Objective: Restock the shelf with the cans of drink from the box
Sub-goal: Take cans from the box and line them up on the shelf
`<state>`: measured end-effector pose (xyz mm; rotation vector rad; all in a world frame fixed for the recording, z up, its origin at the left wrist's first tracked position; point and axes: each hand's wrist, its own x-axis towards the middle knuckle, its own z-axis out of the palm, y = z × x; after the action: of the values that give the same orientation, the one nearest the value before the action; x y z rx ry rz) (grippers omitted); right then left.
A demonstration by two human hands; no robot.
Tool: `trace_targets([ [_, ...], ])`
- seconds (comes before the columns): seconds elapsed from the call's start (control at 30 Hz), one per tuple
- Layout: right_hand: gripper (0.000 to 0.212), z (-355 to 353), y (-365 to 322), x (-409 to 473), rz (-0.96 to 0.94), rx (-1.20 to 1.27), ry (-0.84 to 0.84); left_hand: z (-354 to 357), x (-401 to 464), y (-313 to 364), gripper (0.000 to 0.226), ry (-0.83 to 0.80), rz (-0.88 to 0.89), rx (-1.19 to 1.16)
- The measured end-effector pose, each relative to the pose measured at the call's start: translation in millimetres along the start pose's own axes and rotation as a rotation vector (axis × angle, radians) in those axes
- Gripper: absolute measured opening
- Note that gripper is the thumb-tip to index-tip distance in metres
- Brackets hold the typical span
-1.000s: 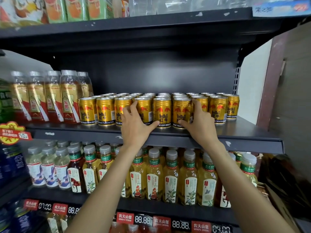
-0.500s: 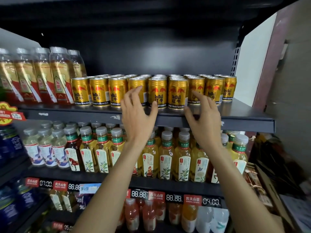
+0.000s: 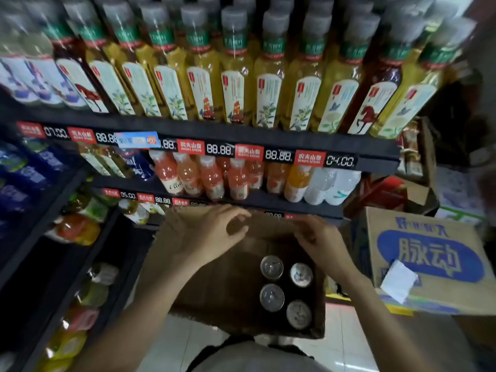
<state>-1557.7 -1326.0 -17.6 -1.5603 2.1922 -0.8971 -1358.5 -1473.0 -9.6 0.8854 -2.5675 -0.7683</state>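
An open brown cardboard box [image 3: 214, 299] sits low in front of me, below the shelves. Several cans [image 3: 271, 267] stand upright in its right side, silver tops showing. My left hand [image 3: 206, 234] hovers over the box's far left part, fingers loosely curled and holding nothing. My right hand [image 3: 319, 240] hangs over the far right part, just beyond the cans, fingers bent and empty. Neither hand touches a can. The shelf with the gold cans is out of view.
A shelf of tea bottles [image 3: 236, 84] fills the top of the view, with a price strip [image 3: 220, 149] under it. Lower shelves hold orange drink bottles [image 3: 212, 178]. A closed carton with blue print [image 3: 429, 259] stands on the right. The floor is pale tile [image 3: 346, 345].
My view has dropped from the shelf of gold cans to the box. Both hands have left the can row and come down over the open box.
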Motion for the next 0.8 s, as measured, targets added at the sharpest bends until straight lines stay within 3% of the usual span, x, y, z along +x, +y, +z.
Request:
trace_targets([
  [0.13, 0.042, 45, 25, -34, 0.115, -0.294, -0.308, 57, -36, -29, 0.041, -0.246, -0.185, -0.111],
  [0.23, 0.055, 70, 30, -45, 0.12, -0.602, -0.35, 93, -39, -35, 0.06, -0.449, -0.257, -0.073],
  [0.37, 0.049, 85, 38, -40, 0.125, -0.824, -0.47, 128, -25, -36, 0.078, -0.501, -0.084, 0.079],
  [0.5, 0.044, 88, 45, -30, 0.158, -0.878, -0.592, 158, -13, -41, 0.082, -0.618, 0.01, 0.106],
  [0.63, 0.042, 87, 48, -28, 0.124, -0.871, -0.623, 166, -4, -48, 0.071, -0.593, 0.024, 0.054],
  [0.7, 0.045, 76, 38, -28, 0.169, -0.764, -0.612, 160, -6, -52, 0.068, -0.556, -0.057, -0.075],
  [0.8, 0.066, 51, 22, -34, 0.269, -0.553, -0.558, 138, -13, -51, 0.062, -0.36, -0.213, -0.279],
])
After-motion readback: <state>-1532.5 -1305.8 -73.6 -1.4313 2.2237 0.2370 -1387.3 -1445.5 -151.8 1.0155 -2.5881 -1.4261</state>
